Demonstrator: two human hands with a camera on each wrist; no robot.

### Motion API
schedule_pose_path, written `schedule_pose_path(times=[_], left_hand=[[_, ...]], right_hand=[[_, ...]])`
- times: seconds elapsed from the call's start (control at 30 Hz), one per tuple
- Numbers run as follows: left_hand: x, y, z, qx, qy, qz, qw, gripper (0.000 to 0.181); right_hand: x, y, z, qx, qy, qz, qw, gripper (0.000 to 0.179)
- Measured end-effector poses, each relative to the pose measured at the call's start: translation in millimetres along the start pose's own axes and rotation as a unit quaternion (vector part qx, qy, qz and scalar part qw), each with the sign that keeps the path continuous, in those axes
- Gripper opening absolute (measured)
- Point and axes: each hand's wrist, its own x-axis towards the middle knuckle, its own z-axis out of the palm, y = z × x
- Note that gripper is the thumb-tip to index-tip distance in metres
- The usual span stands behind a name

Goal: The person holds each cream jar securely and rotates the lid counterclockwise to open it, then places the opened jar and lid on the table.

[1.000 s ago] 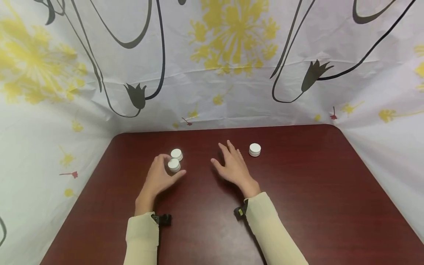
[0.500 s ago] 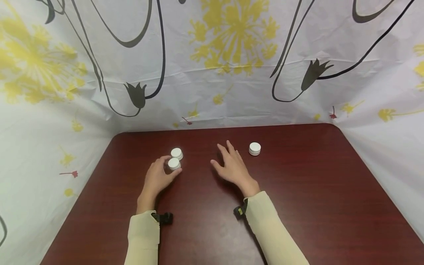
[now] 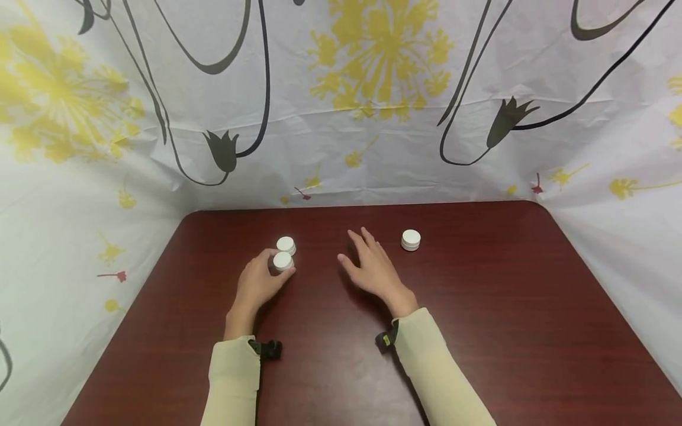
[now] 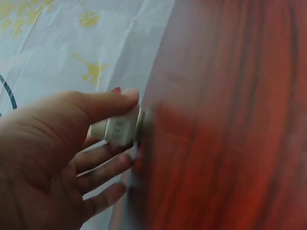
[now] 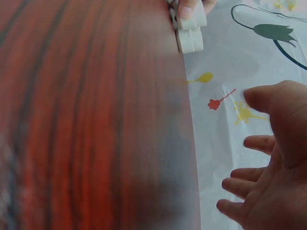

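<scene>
My left hand (image 3: pixel 258 283) pinches a small white round container (image 3: pixel 283 261) between thumb and fingers, at the left of the tabletop. Just behind it stands a second white round container (image 3: pixel 286 244), close against the first. The left wrist view shows my thumb on the near side of the held container (image 4: pixel 122 129), with the other fingers spread below. My right hand (image 3: pixel 375 269) hovers near the middle of the table, fingers apart and holding nothing. Beyond it, to the right, a third white round container (image 3: pixel 411 239) stands alone near the back edge.
The dark red-brown wooden table (image 3: pixel 506 307) has rounded back corners. A white cloth (image 3: pixel 341 142) with yellow flowers and grey stems hangs behind it and along both sides. Each wrist carries a black strap-on camera, such as the left one (image 3: pixel 270 349).
My left thumb and fingers have closed in on the front container, and the left forearm has shifted slightly right. The right hand stays almost where it was.
</scene>
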Motion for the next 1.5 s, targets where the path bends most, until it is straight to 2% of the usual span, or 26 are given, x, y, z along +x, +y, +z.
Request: schedule_pose_path(times=[0.17,0.33,0.5,0.6,0.73,0.87,1.0,1.1,1.3,1.5], left_hand=[[-1.4,7.3,-5.8,-0.028,-0.017,0.008,0.9994,0.059],[-2.5,21.1,-2.9,-0.031,-0.018,0.018,0.9992,0.059],[-0.6,47.4,10.6,-0.042,-0.017,0.044,0.998,0.055],[1.5,64.2,22.7,-0.043,-0.018,0.069,0.9965,0.052],[1.4,77.0,38.0,-0.026,-0.019,0.089,0.9956,0.048],[4.7,86.8,46.3,-0.016,-0.013,0.104,0.9944,0.047],[11.0,98.0,45.9,-0.01,0.0,0.12,0.9927,0.048],[11.3,99.4,43.4,-0.009,0.004,0.123,0.9923,0.048],[10.4,103.0,39.0,0.004,0.007,0.122,0.9924,0.049],[6.1,113.1,35.0,0.009,0.008,0.133,0.9911,0.051]], right_hand=[[1.6,-1.5,2.7,0.015,0.015,-0.02,0.9996,0.069],[1.4,-3.7,3.3,0.012,0.038,-0.039,0.9985,0.064],[1.4,-7.1,2.8,0.027,0.072,-0.039,0.9963,0.058],[-1.1,-7.9,2.0,0.032,0.072,-0.032,0.9964,0.058],[-5.6,-7.7,5.3,0.018,0.066,-0.018,0.9975,0.059],[-6.4,-7.5,4.0,0.002,0.086,-0.014,0.9962,0.057],[-3.8,-6.0,-2.2,-0.01,0.108,-0.016,0.9939,0.05],[-3.1,-5.8,-1.3,-0.021,0.117,-0.017,0.9928,0.044],[-1.7,-7.9,-0.7,-0.027,0.122,-0.023,0.9919,0.039],[0.3,-10.1,-2.4,-0.019,0.132,-0.026,0.9907,0.039]])
